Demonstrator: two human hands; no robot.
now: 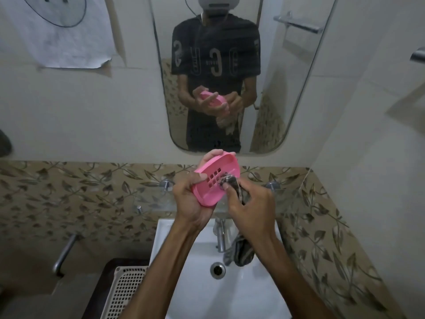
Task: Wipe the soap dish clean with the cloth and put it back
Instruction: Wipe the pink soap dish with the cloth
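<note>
My left hand (pixel 192 199) grips a pink oval soap dish (pixel 215 178) with drain slots, tilted up above the sink, its inside facing me. My right hand (pixel 249 203) pinches a dark patterned cloth (pixel 230 180) and presses it against the dish's inner right side. The rest of the cloth (pixel 240 252) hangs down below my right wrist over the basin. The mirror above repeats both hands and the dish.
A white sink (pixel 202 293) with a drain (pixel 217 269) lies below my arms, a chrome tap (pixel 220 236) at its back. A glass shelf (pixel 156 203) runs under the mirror (pixel 230 77). A cream perforated basket (pixel 125 293) stands at the left, near a wall tap (pixel 65 254).
</note>
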